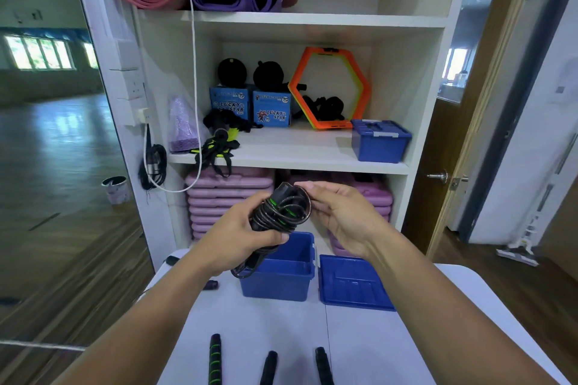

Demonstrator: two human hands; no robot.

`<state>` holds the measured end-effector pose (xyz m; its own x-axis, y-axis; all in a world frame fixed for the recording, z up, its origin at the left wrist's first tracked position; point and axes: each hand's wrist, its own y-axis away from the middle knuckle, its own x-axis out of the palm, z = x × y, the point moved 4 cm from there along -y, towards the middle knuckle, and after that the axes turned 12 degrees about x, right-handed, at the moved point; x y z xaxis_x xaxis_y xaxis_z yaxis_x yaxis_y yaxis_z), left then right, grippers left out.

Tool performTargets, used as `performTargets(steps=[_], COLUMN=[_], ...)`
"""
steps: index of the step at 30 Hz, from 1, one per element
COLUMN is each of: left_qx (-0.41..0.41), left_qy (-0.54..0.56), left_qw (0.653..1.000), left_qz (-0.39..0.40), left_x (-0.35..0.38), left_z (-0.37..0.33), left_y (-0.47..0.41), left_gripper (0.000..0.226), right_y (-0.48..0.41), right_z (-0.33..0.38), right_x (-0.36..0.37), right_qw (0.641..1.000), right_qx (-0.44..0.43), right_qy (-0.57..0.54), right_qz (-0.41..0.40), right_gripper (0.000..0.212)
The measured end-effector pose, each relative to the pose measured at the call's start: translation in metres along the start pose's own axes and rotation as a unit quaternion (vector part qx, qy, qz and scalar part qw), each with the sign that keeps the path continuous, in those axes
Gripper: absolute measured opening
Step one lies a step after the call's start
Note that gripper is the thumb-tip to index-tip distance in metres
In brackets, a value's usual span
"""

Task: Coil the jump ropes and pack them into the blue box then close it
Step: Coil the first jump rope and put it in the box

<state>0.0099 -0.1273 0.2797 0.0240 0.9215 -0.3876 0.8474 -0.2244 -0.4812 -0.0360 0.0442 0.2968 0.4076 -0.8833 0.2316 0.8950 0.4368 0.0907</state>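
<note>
Coiled jump rope (281, 209) held in both hands above the open blue box (308, 261).

The rope is a tight bundle of glossy black cord with bright green bands on its black handles; one handle end pokes up from the top and a loop trails below. The left hand (240, 228) wraps round the bundle, and the right hand (341, 216) pinches its right edge between thumb and fingertips. The box stands on the white table (281, 328), its lid (353, 284) flat just beside it. On the shelf (297, 150) behind, two blue cartons (271, 109) read "LUCKY STAR" and "70".
</note>
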Motion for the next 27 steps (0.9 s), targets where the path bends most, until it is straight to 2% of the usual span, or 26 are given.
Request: performTargets(steps=[7,14,21,27], left_qx=[0.016,0.026,0.039,0.046], left_qy=[0.024,0.034,0.047,0.039], left_qw=[0.999,0.998,0.998,0.997], left_qz=[-0.021,-0.041,-0.029,-0.037], left_x=[0.005,0.011,0.019,0.02], left_z=[0.004,0.005,0.002,0.004], left_y=[-0.001,-0.003,-0.005,-0.01], left_gripper=[0.047,0.049,0.043,0.047], right_y=[-0.001,-0.003,0.002,0.006], right_z=[0.003,0.011,0.014,0.022], right_x=[-0.005,-0.016,-0.019,-0.017], right_qw=[0.998,0.988,0.984,0.983], right_qx=[-0.019,-0.033,-0.048,-0.059], right_qy=[0.051,0.148,0.171,0.174], right_qz=[0.011,0.021,0.004,0.006], right_gripper=[0.017,0.038,0.037,0.022])
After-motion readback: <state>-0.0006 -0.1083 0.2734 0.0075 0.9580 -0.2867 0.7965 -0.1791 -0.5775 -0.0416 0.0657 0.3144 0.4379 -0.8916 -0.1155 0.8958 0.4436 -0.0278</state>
